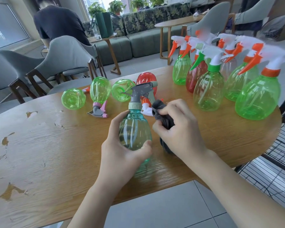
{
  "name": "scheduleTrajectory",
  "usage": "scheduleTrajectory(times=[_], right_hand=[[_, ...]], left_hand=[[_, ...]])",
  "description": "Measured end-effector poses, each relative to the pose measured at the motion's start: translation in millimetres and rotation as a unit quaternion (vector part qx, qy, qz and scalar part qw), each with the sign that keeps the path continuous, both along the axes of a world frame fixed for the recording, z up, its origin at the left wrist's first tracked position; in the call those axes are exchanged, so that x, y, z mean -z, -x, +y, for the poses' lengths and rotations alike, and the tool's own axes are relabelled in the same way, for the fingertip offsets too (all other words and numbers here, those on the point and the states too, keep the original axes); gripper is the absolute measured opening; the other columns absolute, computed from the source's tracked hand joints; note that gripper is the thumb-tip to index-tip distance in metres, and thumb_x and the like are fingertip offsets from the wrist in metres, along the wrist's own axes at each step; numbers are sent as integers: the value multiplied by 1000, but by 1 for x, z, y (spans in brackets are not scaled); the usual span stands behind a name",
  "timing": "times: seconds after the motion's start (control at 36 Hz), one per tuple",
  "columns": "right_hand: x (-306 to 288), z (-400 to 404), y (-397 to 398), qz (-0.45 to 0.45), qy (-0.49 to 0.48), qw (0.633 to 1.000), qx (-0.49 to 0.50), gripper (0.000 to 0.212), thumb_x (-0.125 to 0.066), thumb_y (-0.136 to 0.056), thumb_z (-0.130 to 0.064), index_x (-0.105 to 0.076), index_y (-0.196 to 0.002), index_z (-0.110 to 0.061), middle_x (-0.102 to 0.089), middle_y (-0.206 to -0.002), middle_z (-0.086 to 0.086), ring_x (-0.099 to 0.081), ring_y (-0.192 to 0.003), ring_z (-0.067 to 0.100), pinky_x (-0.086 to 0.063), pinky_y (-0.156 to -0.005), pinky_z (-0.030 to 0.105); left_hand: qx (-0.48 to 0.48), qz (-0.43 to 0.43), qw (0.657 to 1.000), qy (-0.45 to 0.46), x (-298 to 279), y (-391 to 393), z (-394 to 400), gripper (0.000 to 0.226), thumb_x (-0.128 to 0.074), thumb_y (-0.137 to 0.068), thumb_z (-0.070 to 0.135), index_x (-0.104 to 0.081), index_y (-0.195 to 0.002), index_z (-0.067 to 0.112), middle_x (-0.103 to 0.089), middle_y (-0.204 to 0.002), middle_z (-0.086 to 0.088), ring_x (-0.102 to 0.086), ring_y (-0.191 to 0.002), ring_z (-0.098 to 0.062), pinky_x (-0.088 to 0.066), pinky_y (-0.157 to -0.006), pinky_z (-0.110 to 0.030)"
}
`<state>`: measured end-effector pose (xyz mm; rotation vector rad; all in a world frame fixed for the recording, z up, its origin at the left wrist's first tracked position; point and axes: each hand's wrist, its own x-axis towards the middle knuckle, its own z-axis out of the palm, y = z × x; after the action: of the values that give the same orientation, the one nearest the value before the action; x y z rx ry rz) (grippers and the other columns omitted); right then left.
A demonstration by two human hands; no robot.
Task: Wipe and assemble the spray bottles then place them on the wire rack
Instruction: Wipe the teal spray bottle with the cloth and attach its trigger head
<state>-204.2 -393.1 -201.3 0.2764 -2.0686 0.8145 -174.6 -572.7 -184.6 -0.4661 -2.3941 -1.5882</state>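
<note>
Wire rack (276, 162) cut off right

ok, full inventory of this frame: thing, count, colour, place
teal spray bottle: 1, teal with grey trigger head, upright at table centre, held.
cloth: 1, dark grey, bunched beside the teal bottle.
standing bottles: about 7, mostly green, one red, one clear; orange-white heads, one green-white; upright, right side of table.
lying bottles: 4, three green and one red, on their sides, far middle of table.
pink-grey trigger head: 1, on a lying green bottle.
table: 1, worn wood.
wire rack: 1, black, right of table.
chairs: several, grey, behind the table.
person: 1, dark shirt, background.
left hand: grips the teal bottle.
right hand: grips the cloth.
</note>
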Motion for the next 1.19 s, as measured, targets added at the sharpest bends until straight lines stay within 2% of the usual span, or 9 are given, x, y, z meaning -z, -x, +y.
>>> scheduleTrajectory(times=[0.08,0.44,0.56,0.69,0.78,0.92,1.06,1.14,1.19], right_hand=[[6,0,0,-98,15,995,-7,13,-70,-79,-14,-69,-91,-9,-58,-94,4,-58,-81,22,-43,-66,26],[-29,9,-3,-188,205,960,0,9,-70,-80,-21,-63,-76,-21,-62,-69,-3,-56,-63,14,-41,-56,27],[-35,16,-1,-193,301,934,-29,8,-68,-85,-19,-65,-78,-18,-60,-60,-14,-54,-58,5,-43,-53,22],[-43,16,4,-159,492,845,-138,13,-67,-98,-10,-74,-98,-22,-74,-83,-9,-70,-86,12,-57,-83,34],[-44,13,6,-137,506,838,-154,14,-67,-99,-15,-75,-110,-18,-78,-96,-5,-73,-98,17,-59,-92,38],[-40,-2,6,-130,541,812,-173,15,-64,-101,-14,-76,-102,-23,-77,-84,-11,-70,-83,6,-55,-74,23],[-35,-12,-2,-86,463,870,-144,26,-63,-103,-19,-78,-89,-35,-68,-68,-5,-58,-68,11,-46,-68,33],[-31,-16,-9,-51,385,913,-127,20,-60,-105,-12,-77,-97,-6,-65,-67,11,-55,-59,23,-42,-57,32],[-27,-15,-10,-31,322,941,-99,20,-60,-103,-9,-75,-97,3,-62,-67,4,-58,-65,18,-42,-60,26]], left_hand=[[10,-9,1000,-7,1,2,-4,77,-82,-67,26,-50,-135,43,-67,-117,27,-68,-107,1,-50,-84,-9],[19,-28,999,-27,4,5,-8,79,-84,-66,27,-49,-134,48,-69,-117,21,-71,-105,-4,-54,-83,-14],[20,-29,999,-36,3,7,-9,79,-82,-62,39,-49,-133,49,-69,-117,21,-71,-104,-6,-55,-83,-16],[29,-25,999,-13,4,5,-9,78,-83,-68,25,-49,-134,47,-68,-119,22,-69,-110,-5,-52,-85,-13],[37,-20,999,-1,4,5,-8,79,-84,-68,23,-49,-136,46,-68,-120,21,-69,-111,-7,-52,-88,-14],[49,-13,999,16,1,1,-2,82,-84,-68,22,-48,-138,41,-68,-115,26,-69,-104,-2,-49,-81,-7],[46,-5,999,22,1,-1,0,81,-82,-68,23,-45,-137,46,-68,-112,29,-69,-100,0,-48,-79,-6],[41,-8,999,20,3,0,1,83,-82,-69,25,-44,-140,46,-69,-113,26,-70,-102,-3,-49,-81,-8],[41,-10,999,21,4,1,-1,84,-82,-69,28,-43,-141,47,-69,-114,24,-71,-102,-4,-50,-82,-10]])
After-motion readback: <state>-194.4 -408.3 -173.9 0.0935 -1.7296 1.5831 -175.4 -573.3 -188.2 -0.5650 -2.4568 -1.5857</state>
